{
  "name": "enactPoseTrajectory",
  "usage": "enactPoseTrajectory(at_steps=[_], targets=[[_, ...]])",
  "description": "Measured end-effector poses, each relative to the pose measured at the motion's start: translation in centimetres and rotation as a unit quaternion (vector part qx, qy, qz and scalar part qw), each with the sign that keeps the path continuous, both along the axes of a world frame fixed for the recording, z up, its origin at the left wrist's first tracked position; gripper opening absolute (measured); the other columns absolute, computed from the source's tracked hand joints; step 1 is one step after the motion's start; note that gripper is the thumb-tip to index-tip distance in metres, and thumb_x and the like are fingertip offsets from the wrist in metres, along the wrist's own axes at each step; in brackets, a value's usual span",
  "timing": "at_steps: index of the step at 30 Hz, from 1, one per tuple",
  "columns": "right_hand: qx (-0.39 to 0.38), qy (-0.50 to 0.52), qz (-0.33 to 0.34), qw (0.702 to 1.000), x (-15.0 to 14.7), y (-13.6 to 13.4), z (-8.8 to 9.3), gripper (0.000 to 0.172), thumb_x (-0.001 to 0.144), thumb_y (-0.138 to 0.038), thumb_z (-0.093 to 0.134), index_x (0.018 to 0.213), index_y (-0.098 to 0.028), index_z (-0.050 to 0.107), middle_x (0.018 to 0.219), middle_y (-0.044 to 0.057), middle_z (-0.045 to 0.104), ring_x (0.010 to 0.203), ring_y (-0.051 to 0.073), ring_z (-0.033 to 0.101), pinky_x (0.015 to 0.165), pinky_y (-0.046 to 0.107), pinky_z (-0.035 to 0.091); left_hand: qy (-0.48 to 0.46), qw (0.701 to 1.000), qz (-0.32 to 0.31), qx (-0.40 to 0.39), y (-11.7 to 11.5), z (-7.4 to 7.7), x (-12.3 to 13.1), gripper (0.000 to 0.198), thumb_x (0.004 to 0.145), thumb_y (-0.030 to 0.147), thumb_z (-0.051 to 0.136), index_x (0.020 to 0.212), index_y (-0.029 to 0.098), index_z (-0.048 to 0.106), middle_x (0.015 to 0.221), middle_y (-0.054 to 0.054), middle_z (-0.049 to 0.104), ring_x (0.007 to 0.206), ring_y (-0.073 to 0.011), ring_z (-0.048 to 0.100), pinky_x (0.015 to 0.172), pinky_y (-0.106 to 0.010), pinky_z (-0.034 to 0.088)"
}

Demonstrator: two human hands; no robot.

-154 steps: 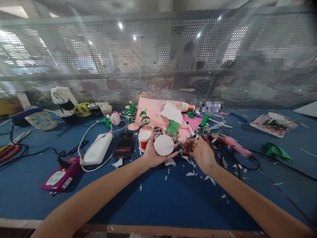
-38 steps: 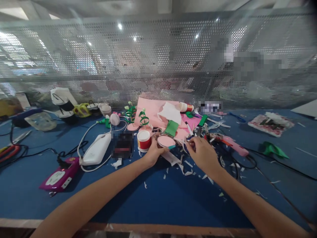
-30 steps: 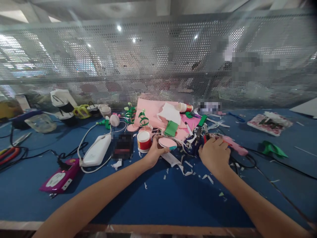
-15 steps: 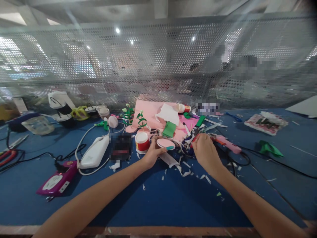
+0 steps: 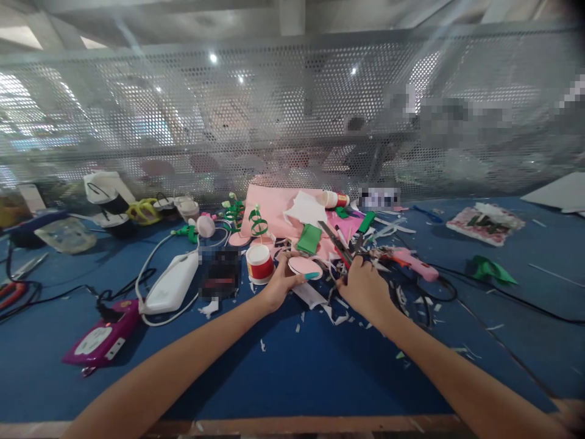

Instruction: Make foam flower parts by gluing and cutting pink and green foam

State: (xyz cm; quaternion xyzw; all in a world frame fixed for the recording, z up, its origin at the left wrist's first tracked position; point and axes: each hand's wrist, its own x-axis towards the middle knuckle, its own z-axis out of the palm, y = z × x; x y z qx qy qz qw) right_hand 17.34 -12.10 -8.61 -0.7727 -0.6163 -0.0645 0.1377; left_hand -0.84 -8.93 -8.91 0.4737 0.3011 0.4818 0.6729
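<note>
My left hand (image 5: 280,286) is closed on a flat pink paper oval (image 5: 305,266) with a dark edge, its thumb on top. A teal nail or sliver shows at the thumb's tip. In my right hand (image 5: 363,285) is a pair of scissors (image 5: 337,244) with red handles, the blades pointing up and left, apart from the oval. A red and white paper cup (image 5: 259,264) stands just left of my left hand. Behind the hands lie pink paper sheets (image 5: 269,210), a torn white piece (image 5: 305,208) and a folded green piece (image 5: 309,238).
A pink glue gun (image 5: 414,263) lies to the right with its black cord. On the left are a white power bank (image 5: 172,283), a purple power strip (image 5: 103,335) and a blurred dark item (image 5: 220,273). Paper scraps litter the blue table (image 5: 292,378). Perforated metal panel (image 5: 256,122) stands behind.
My right hand has lifted the scissors out of the clutter, so their blades now show. The left hand keeps the pink oval in nearly the same place.
</note>
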Motion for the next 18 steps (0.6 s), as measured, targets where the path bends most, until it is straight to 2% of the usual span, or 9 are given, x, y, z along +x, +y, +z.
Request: enactPoseTrajectory(at_steps=[3, 8, 12, 18], targets=[[0.016, -0.018, 0.011, 1.000, -0.4, -0.1, -0.5, 0.031, 0.076, -0.027, 0.050, 0.098, -0.006, 0.047, 0.091, 0.019, 0.056, 0.088, 0.030, 0.057, 0.067, 0.033, 0.044, 0.006, 1.000, 0.000, 0.006, 0.1, -0.2, 0.0, 0.057, 0.053, 0.018, 0.076, 0.101, 0.022, 0.045, 0.098, -0.001, 0.057, 0.078, -0.0127, 0.055, 0.063, -0.022, 0.043], [0.062, -0.058, 0.022, 0.996, -0.3, -0.5, -0.5, 0.028, 0.078, -0.027, 0.049, 0.096, -0.006, 0.048, 0.095, 0.020, 0.051, 0.090, 0.031, 0.052, 0.070, 0.035, 0.043, -0.031, 0.999, 0.014, 0.017, 0.2, -0.4, 0.2, 0.065, 0.052, 0.014, 0.076, 0.107, 0.023, 0.043, 0.111, -0.004, 0.056, 0.094, -0.0167, 0.055, 0.073, -0.025, 0.045], [0.083, -0.084, 0.048, 0.992, -1.6, -1.8, -0.1, 0.023, 0.076, -0.023, 0.050, 0.093, -0.008, 0.050, 0.094, 0.018, 0.048, 0.090, 0.031, 0.049, 0.071, 0.036, 0.043, -0.020, 1.000, 0.005, 0.012, 0.3, -0.4, 0.1, 0.058, 0.054, 0.015, 0.075, 0.104, 0.021, 0.045, 0.110, -0.005, 0.058, 0.094, -0.0175, 0.056, 0.074, -0.025, 0.045], [0.065, -0.041, 0.107, 0.991, -3.2, -2.9, -0.7, 0.020, 0.076, -0.021, 0.048, 0.092, -0.009, 0.051, 0.092, 0.017, 0.048, 0.088, 0.028, 0.048, 0.071, 0.035, 0.043, -0.024, 1.000, 0.000, 0.009, 0.2, -0.4, 0.0, 0.060, 0.053, 0.017, 0.077, 0.105, 0.021, 0.046, 0.114, -0.006, 0.058, 0.094, -0.0184, 0.057, 0.075, -0.027, 0.045]])
